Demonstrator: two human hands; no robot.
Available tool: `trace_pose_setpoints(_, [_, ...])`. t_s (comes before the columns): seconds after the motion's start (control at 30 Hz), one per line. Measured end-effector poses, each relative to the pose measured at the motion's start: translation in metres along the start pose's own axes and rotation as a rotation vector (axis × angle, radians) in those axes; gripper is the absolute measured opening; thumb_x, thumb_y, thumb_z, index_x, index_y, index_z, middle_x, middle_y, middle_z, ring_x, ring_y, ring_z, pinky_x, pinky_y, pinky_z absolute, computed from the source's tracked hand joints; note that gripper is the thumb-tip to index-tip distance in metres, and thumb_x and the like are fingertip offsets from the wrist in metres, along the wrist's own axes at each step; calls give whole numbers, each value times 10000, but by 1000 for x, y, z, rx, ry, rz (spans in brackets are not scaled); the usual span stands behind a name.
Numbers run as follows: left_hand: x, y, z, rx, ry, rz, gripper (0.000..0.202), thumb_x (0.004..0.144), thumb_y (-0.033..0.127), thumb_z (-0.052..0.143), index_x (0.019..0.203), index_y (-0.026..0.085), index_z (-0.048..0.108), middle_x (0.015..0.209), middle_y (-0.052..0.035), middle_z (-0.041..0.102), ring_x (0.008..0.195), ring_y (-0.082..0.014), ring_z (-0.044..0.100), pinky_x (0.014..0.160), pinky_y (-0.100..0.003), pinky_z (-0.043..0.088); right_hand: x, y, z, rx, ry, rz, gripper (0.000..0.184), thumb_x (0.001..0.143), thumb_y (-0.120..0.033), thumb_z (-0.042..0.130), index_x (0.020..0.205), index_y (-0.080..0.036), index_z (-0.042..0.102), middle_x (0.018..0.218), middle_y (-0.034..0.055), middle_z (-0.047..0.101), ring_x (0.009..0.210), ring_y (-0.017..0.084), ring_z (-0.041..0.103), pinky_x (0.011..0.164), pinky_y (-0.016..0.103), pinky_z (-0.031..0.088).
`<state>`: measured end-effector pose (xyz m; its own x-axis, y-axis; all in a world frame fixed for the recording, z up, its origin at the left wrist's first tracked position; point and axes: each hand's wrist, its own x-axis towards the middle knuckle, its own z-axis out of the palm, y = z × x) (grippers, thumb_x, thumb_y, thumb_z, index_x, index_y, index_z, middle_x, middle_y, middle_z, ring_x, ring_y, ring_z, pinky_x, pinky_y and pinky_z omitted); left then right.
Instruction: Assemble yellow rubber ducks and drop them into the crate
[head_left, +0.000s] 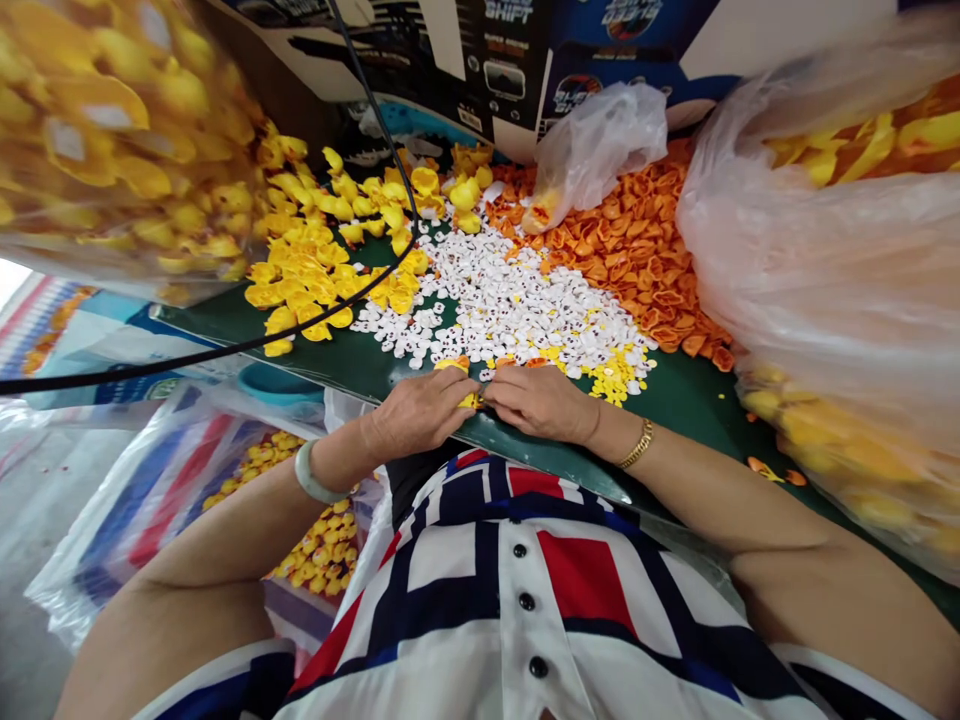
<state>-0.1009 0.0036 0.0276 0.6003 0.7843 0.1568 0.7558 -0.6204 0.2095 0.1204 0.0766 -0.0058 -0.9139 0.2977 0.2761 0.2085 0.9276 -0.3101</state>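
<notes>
My left hand (420,410) and my right hand (541,400) meet at the near edge of a dark green table (682,395). Together they pinch a small yellow plastic piece (470,400), with fingers curled round it. Just beyond them lies a heap of small white eye-like pieces (510,300). A pile of yellow duck parts (315,270) lies to the left and a pile of orange beak-like parts (645,260) to the right. Small yellow bits (615,375) lie near my right hand.
Big clear bags of yellow parts hang at the upper left (97,130) and right (840,260). A black cable (285,335) crosses the table. A small clear bag (600,140) and printed cartons (510,60) stand at the back. A bag of assembled ducks (322,540) sits below left.
</notes>
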Motion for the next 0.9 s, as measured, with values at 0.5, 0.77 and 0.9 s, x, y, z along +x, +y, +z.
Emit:
trace_pose_setpoints(0.5, [-2,-7,-1,-125,-40,17,324,977,286,453,1244,131,549,1174,-144,638,1108,-232,627,955,-349,521,0,8,9,-194,-55,-343,392,1062,-197,215,1116,-139,598,904,78,577,756,175,487,569,309,303])
trace_pose_setpoints(0.77, [5,-8,0,-275,-28,-27,294,979,315,473,1198,150,578,1133,-115,674,1124,-224,620,976,-355,499,-7,13,11,-251,-14,-350,395,1060,-185,212,1131,-114,594,873,74,570,730,169,488,554,305,313])
trace_pose_setpoints(0.9, [5,-3,3,-233,-14,-104,291,969,342,504,1173,154,591,1105,-103,686,1069,-224,644,938,-358,512,-11,13,17,-261,36,-350,387,1066,-197,226,1063,-112,604,815,54,547,695,159,472,543,297,296])
